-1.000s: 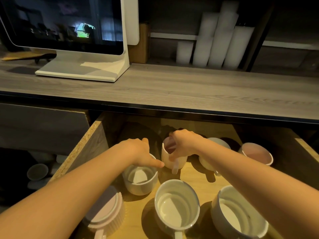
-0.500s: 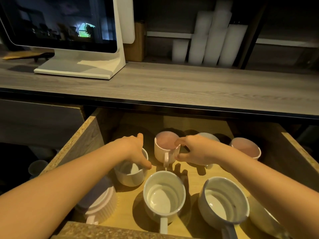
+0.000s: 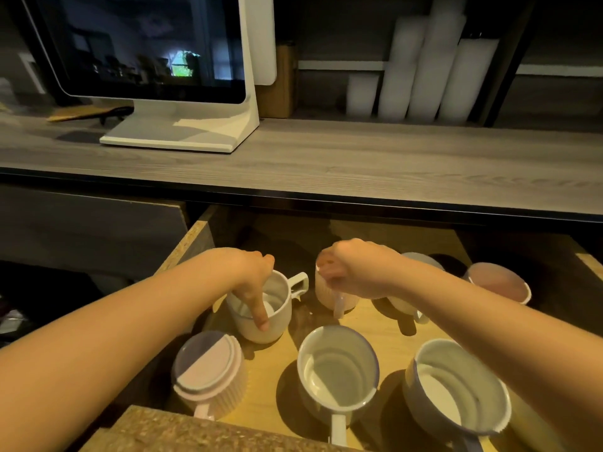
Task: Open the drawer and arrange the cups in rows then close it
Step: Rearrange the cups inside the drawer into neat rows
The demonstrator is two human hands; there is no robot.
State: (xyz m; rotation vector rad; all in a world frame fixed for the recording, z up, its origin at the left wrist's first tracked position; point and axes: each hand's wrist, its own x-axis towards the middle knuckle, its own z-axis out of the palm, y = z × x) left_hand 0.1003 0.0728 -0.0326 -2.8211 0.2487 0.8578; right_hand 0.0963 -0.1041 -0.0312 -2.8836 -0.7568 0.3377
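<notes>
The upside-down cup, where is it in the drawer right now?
In the head view the upside-down cup sits at the drawer's front left corner, just in front of the white cup that the left hand grips.

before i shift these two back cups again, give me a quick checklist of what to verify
1. Drawer open far enough to work in: ok.
2. Left hand grips the white cup, fingers over its rim: ok.
3. Right hand has the pink ribbed cup by its handle: ok.
4. White cup's handle faces the person like the front row's: not ok, it points right toward the pink ribbed cup.
5. Front row, upside-down pink cup, white mug and blue-rimmed mug, lined up: ok.
6. Back row spacing behind the right arm: cannot tell.
</notes>
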